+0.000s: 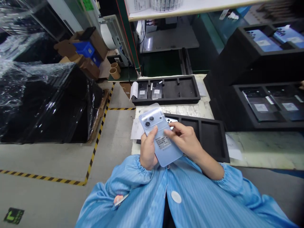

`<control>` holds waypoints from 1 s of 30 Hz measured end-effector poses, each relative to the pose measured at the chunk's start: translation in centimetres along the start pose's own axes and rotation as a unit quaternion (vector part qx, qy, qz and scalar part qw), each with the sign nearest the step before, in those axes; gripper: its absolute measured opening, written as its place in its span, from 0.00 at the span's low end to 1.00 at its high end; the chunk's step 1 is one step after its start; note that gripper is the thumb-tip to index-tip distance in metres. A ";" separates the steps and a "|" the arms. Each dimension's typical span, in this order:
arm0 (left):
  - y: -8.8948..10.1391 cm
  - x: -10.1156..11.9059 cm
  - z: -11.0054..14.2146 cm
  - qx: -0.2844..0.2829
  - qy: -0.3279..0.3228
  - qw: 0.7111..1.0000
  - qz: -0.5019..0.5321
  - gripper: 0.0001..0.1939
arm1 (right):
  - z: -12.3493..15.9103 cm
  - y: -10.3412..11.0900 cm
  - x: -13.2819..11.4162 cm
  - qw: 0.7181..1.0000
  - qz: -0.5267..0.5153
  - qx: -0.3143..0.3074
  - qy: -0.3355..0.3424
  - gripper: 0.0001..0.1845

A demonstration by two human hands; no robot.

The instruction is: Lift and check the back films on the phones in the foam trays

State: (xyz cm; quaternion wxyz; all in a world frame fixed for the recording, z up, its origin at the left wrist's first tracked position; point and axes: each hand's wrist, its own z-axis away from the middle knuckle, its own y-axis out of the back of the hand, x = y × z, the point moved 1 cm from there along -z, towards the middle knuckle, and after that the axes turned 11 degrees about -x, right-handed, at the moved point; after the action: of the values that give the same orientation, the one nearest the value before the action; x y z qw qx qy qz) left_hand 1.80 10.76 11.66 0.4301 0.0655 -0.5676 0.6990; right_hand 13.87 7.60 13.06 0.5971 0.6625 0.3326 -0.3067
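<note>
In front of my chest is a light blue smartphone (168, 155), tilted, its back with the camera lenses facing up. A printed white label (163, 142) sits on that back, and clear film seems to stick out past the phone's top edge. My left hand (148, 148) is closed around the left side, thumb lying on the back. My right hand (187, 139) is closed at the right edge, thumb on the back near the label; its other fingertips are partly hidden. Below the phone, a black foam tray (213, 139) holds another phone (171, 120), mostly covered by my hands.
Farther back, a second foam tray (166, 102) carries two dark phones (156, 90) in its slots. Stacked black trays (239, 60) with blue and dark phones rise at the right. Film-wrapped black goods (47, 104) stand on a pallet at the left. A shelf (190, 11) overhangs the back.
</note>
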 end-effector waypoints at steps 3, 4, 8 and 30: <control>0.0 0.4 -0.1 0.013 0.025 1.000 0.008 0.14 | 0.6 0.1 0.0 0.997 -0.016 -0.074 0.007 0.28; 0.1 0.5 -0.1 0.016 0.033 0.999 0.010 0.14 | 0.7 0.2 0.0 0.995 -0.039 -0.095 0.015 0.28; 0.2 0.7 -0.1 0.017 0.049 0.999 0.007 0.12 | 0.9 0.5 0.8 0.987 -0.110 -0.116 0.021 0.24; 2.9 -1.2 -2.7 -0.062 0.128 0.989 -0.037 0.21 | -0.5 -1.7 5.9 0.953 -0.275 -0.004 -0.128 0.29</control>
State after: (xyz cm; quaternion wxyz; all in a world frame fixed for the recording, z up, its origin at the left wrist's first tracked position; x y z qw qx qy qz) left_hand 1.62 12.45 7.94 0.5283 -0.0305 -0.5469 0.6488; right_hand 16.03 8.65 7.37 0.5302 0.4980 0.4235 -0.5400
